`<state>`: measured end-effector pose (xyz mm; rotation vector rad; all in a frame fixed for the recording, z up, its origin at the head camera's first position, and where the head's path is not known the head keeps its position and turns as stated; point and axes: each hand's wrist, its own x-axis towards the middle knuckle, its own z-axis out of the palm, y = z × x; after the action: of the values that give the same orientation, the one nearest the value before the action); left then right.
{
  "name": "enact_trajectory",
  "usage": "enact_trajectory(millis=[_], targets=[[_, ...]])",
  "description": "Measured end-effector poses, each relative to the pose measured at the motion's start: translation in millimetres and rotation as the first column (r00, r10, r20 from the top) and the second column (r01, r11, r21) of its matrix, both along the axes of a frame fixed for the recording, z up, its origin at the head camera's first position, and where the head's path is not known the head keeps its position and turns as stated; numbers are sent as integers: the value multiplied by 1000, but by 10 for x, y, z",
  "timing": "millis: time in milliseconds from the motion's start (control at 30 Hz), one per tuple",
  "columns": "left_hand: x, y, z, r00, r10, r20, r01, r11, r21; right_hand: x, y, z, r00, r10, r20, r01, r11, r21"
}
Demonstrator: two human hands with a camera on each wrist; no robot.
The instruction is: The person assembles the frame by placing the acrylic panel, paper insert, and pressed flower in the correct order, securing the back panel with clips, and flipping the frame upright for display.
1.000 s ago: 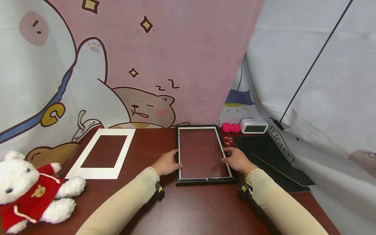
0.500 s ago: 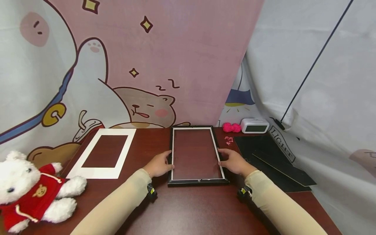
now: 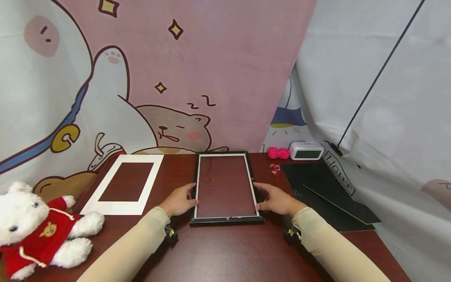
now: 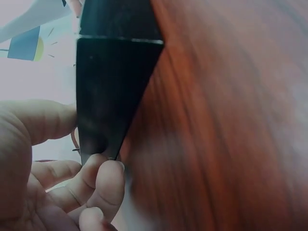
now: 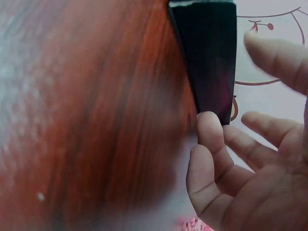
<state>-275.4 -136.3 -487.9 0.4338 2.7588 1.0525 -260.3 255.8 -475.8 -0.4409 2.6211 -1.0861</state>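
A black picture frame (image 3: 227,221) with a white inner edge lies on the brown table, and faint reflections show in its clear pane (image 3: 225,188). My left hand (image 3: 178,200) holds its left side, the thumb (image 4: 55,122) at the top edge and fingertips against the outer side. On the opposite side is my right hand (image 3: 278,199). Its fingertips (image 5: 209,125) touch the frame's outer side, while its thumb (image 5: 269,55) stands a little apart from the edge in the right wrist view. Parts of the far fingers are hidden behind the frame's sides.
A white mat board (image 3: 142,188) with a cut-out window lies left. Black backing boards (image 3: 299,172) lie right, one propped at a slant. Behind are a white digital clock (image 3: 306,151), pink yarn balls (image 3: 278,153) and small pink bits (image 3: 275,169). A white plush toy (image 3: 46,231) sits front left.
The picture frame has slid left across the table, and both hands have moved left with it. More table shows between the frame and the black boards.
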Motion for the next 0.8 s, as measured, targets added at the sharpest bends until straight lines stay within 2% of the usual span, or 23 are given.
enact_trajectory(millis=[100,267,400,600,733,800], targets=[[30,-72,15,1000,1,0,-1,1000,-4,7,-17,-23,999,45,3,-45,999,2],[101,-200,26,1000,-31,1,31,999,-8,22,-63,-47,993,114,-14,-114,993,15],[175,-273,24,998,-55,15,56,998,-18,28,-96,-59,993,118,-13,-117,991,64],[251,-339,-8,996,-85,-28,83,995,-59,17,-139,-59,991,132,-35,-127,986,110],[260,-418,1,994,-105,-19,105,994,-42,16,-165,-34,989,144,-32,-139,983,118],[232,-490,30,995,-94,-27,92,995,-46,12,-179,-19,989,143,-22,-140,983,118]])
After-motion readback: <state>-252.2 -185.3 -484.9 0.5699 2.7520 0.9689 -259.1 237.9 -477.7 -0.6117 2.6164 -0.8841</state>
